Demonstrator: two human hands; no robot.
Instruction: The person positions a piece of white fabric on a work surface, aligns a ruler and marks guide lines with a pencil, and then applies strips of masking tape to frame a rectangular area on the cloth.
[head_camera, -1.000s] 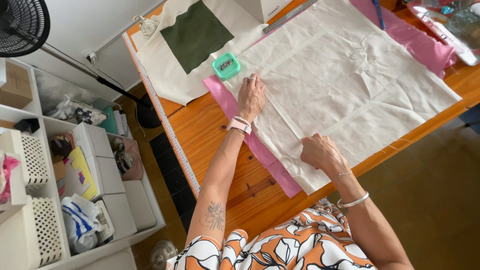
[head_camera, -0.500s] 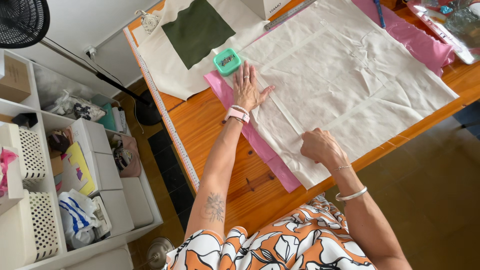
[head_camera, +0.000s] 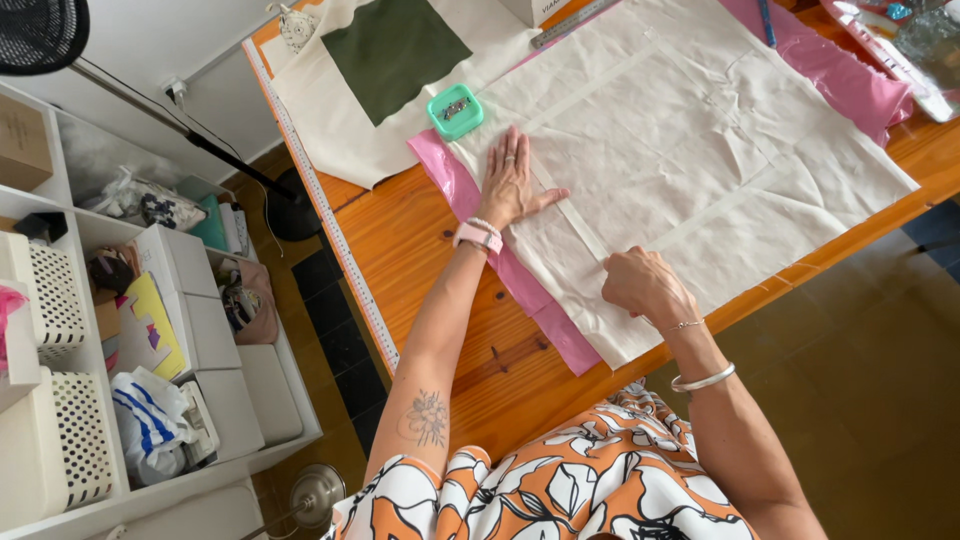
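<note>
R hand (head_camera: 645, 285), nearest the body, is curled into a loose fist w/ fingertips pressed down on the cream fabric (head_camera: 700, 150), close to its near edge. Looks like thumb and fingers pinch a fold there, but the grip itself is hidden under the knuckles, so can't tell for sure.

The folded strip (head_camera: 570, 205) is the key relation: it starts at the R hand and runs up-left, away from the body, toward the L hand (head_camera: 512, 180). Its long axis is diagonal, roughly parallel to the cloth's left edge. L hand lies flat on it, palm down, fingers together and pointing away, thumb splayed out to the right. So R hand anchors the near end, L hand sits further along the same line.

Pink fabric (head_camera: 520, 280) lies under the cream piece, showing along its left edge and again at the far right. All rests on the wooden table (head_camera: 420, 260), w/ a measuring tape (head_camera: 330, 230) along its left edge.

Beyond the L fingertips, just apart, a teal pin box (head_camera: 455, 110). Further off, a dark green fabric square (head_camera: 395, 50) on another cream piece.

Vs half a sec ago: L hand has slid back from right next to the pin box toward the body, along the strip. R hand barely moved.
</note>
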